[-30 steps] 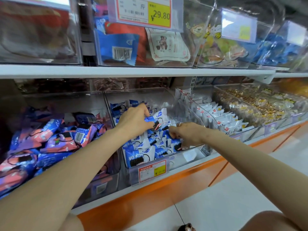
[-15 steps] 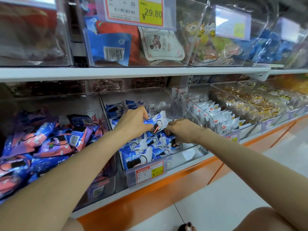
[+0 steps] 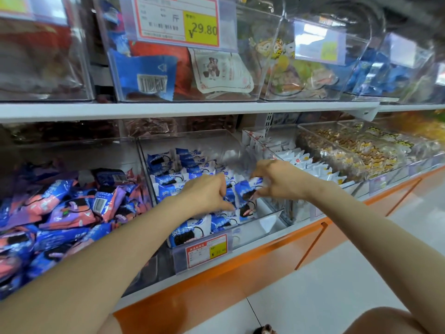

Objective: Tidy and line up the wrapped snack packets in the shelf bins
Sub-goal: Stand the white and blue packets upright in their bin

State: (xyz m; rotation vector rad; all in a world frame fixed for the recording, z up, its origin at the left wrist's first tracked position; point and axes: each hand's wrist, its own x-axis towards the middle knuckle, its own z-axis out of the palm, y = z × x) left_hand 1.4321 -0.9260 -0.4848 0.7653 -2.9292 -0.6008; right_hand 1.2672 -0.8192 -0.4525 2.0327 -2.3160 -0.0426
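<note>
Blue-and-white cookie packets (image 3: 190, 231) fill the clear middle bin (image 3: 265, 224) on the lower shelf, several standing in rows at the back. My left hand (image 3: 207, 194) reaches into the bin with its fingers curled down onto a packet (image 3: 230, 197) in the middle row; the fingertips are partly hidden. My right hand (image 3: 277, 179) is just to the right and pinches the top edge of another blue-and-white packet (image 3: 246, 191) between thumb and fingers, holding it upright. The right front corner of the bin holds no packets.
A bin of loose pink, purple and blue packets (image 3: 60, 213) sits on the left. To the right are a bin of white packets (image 3: 310, 165) and bins of golden snacks (image 3: 356, 150). Covered bins (image 3: 183, 75) stand on the white shelf above. An orange base (image 3: 216, 292) runs below.
Both hands have shifted right within the middle bin. My right hand has opened from a flat press into a pinch and has a packet raised upright.
</note>
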